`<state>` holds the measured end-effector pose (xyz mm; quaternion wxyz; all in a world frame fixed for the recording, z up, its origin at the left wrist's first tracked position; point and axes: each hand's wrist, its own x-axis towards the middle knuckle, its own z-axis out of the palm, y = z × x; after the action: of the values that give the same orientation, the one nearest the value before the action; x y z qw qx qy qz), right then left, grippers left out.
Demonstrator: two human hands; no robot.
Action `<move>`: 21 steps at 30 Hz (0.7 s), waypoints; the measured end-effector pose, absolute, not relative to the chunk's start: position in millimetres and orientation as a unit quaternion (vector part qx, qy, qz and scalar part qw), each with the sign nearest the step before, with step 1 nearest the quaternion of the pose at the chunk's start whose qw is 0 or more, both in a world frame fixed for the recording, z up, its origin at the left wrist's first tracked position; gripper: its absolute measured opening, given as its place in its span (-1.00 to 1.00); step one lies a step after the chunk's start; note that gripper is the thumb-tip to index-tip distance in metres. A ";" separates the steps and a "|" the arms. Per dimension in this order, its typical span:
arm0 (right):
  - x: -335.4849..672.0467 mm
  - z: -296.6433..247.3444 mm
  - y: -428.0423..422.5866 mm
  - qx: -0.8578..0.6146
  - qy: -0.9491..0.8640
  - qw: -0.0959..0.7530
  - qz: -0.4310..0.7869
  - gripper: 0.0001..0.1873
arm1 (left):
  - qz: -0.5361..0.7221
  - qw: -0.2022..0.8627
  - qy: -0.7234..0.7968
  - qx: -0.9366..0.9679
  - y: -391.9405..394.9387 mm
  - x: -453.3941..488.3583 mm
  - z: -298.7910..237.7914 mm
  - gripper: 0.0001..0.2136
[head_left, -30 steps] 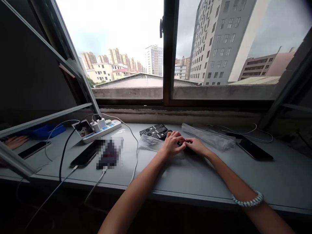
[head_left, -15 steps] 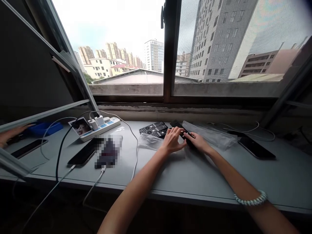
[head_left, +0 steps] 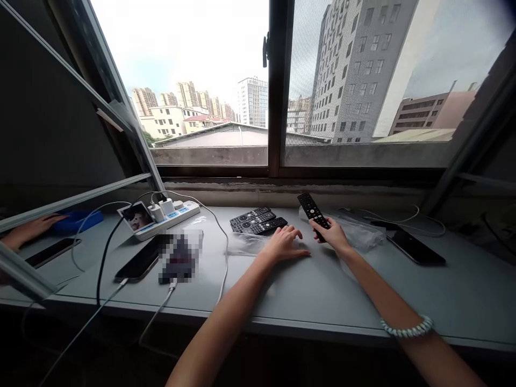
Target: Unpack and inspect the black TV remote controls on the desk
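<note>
The black remote control [head_left: 312, 210] was in the right hand [head_left: 334, 234], inclined with its far end toward the window and its button face exposed. The right grip was closed around the near end, the thumb along the button side. From where I stood, the far end of the remote overlapped the rear edge of the surface [head_left: 322, 301].

The left hand [head_left: 287, 244] was positioned beside it, palm down. Its grip was wide, fingers curled and thumb extended to the right, holding nothing; contact with the surface could not be determined. A gap separated the two hands, giving lateral room for either.

A group of black remotes [head_left: 246, 217] lay just beyond the left fingers, side by side near the rear edge. A clear plastic bag [head_left: 244, 244] lay in front of this group, and a second plastic bag [head_left: 363, 234] behind and to the right of the right hand.

Outward to the right, a phone [head_left: 419, 246] lay well apart from the right forearm. On the left, a white cable [head_left: 226, 263] descended to the front edge, bounding the left forearm's room. Beyond it were a power strip [head_left: 177, 215] and another phone [head_left: 141, 260].
</note>
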<state>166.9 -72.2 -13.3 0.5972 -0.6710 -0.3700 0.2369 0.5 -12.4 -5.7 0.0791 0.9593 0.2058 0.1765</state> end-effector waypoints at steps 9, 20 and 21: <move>165.5 -10.8 -74.6 -0.686 -0.399 0.589 0.151 -0.39 | 0.220 -0.006 0.290 0.932 -9.2 -2.3 -1.0 -0.69; 166.4 -13.1 -72.7 -0.696 -0.412 0.574 0.127 -0.42 | 0.182 0.092 0.227 0.952 -10.9 -10.2 3.6 -0.55; 165.8 -12.3 -73.3 -0.702 -0.416 0.566 0.117 -0.45 | 0.184 0.099 0.221 0.953 -11.1 -10.4 3.5 -0.54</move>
<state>165.8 -73.3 -12.3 0.5661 -0.7022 -0.4156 0.1171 -10.4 -11.1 3.5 0.0985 0.9527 0.2208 0.1840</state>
